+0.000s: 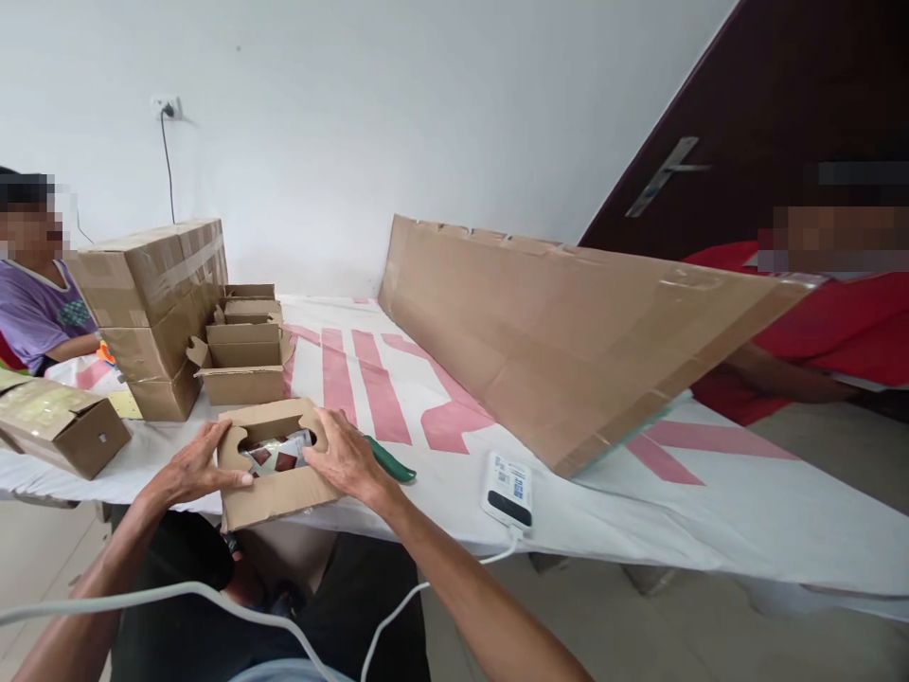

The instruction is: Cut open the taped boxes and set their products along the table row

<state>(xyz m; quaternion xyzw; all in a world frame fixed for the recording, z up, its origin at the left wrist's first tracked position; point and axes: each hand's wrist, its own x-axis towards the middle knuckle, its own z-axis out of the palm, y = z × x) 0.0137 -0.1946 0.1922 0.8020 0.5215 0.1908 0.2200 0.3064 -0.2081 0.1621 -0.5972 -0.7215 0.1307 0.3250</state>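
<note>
Between both hands, at the table's front edge, is a small cardboard box [280, 497] with its top partly folded in. My left hand [203, 467] grips its left side, thumb resting on the front panel. My right hand [349, 459] is wrapped over the right side, fingers at the folded flap. Through the gap in the flaps show packets [280, 455] with dark red-brown and pale pieces in clear wrapping; their exact kind I cannot tell. Just right of my right hand lies a green curved handle [389, 460], partly hidden by that hand.
Open cardboard boxes [241, 384] stand behind, beside a stack of taped cartons [152, 284]. Another carton [63, 426] lies at left. A large cardboard panel [568, 332] leans across the table. A white device [507, 488] trails a cable. People sit at left and right.
</note>
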